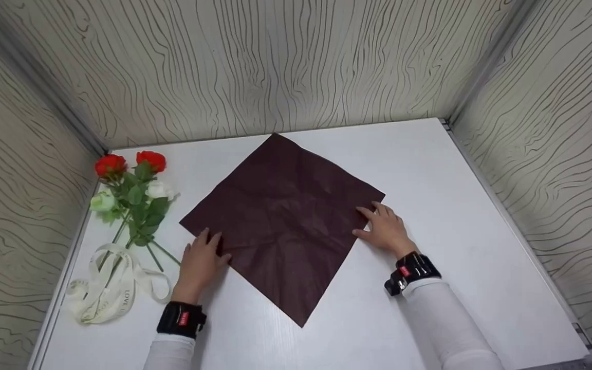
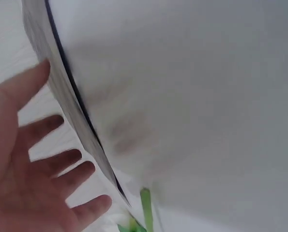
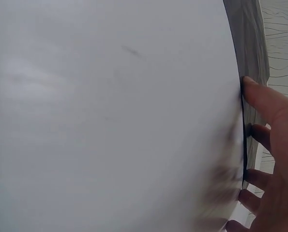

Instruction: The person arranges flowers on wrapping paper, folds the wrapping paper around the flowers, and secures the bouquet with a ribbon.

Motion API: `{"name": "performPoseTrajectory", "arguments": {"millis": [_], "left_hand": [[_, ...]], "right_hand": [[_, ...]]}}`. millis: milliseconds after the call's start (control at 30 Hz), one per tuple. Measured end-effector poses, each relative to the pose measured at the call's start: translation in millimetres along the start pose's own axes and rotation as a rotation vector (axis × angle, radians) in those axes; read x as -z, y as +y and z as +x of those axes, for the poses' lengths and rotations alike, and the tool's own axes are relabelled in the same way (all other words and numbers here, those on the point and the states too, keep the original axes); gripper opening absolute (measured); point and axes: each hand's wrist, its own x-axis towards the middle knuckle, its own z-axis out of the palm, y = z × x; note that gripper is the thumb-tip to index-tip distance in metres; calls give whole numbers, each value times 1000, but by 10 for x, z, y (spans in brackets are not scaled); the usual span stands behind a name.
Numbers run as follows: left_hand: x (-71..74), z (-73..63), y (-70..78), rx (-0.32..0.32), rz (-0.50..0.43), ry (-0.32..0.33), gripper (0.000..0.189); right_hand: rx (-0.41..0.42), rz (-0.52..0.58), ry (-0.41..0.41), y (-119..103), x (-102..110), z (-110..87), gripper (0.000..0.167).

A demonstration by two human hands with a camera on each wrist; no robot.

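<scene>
Left hand (image 1: 201,263) and right hand (image 1: 387,229), fingers spread, touching a sheet (image 1: 285,221)
Dark maroon, creased, it lies diamond-wise on the surface (image 1: 455,216).

"where does your head camera look from?"
"from above the table (image 1: 460,205), facing forward and down, far enough back to take in the whole sheet (image 1: 285,216) and the walls (image 1: 285,67)."
"and your left wrist camera (image 1: 181,319)?"
"close by your left hand (image 1: 199,263), table filling most of its view; it shares that hand, the sheet's edge and a green stem (image 2: 146,205) with the head view."
"your right wrist camera (image 1: 415,267)?"
"just as near your right hand (image 1: 387,231), sharing hand and sheet edge with the head view."
</scene>
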Motion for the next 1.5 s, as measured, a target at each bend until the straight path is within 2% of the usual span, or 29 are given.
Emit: {"name": "performPoseTrajectory", "arguments": {"millis": [100,133,200,267,367,500,700,900,1000,1100,1200,1333,1400,1500], "left_hand": [[106,-2,-131,107,28,175,40],[144,-10,-175,156,29,218,35],[211,-38,-263,263,17,262,27],[258,-69,-342,352,-14,260,26],[301,-112,-434,444,-88,230,25],[322,-134,-524,498,-158,214,20],[353,-132,-602,543,-205,218,18],[374,-134,-644,599,-224,165,15],[360,-134,-652,629,-246,177,23],[353,-136,-639,643,-285,227,38],[365,-115,-591,615,-294,285,34],[398,-32,-435,519,-299,374,21],[407,36,-319,468,-310,379,23],[390,162,-122,393,-339,342,31]], "right_hand": [[7,-9,-5,-5,-3,17,70],[11,-12,-7,-7,-5,23,70],[14,-10,-14,-14,-9,37,70],[13,-4,-20,-21,-11,46,71],[6,-5,-22,-24,-14,44,71],[13,-13,-12,-24,-21,31,70],[13,-11,-10,-32,-18,11,69],[7,-6,-14,-35,-9,-8,69],[8,-6,-9,-36,-3,-10,69],[11,-5,-4,-36,4,-12,69],[11,-2,-3,-35,9,-16,69],[10,-6,-1,-23,6,-18,69],[9,-6,-1,-19,2,-20,69],[8,3,2,-22,-2,-20,69]]}}
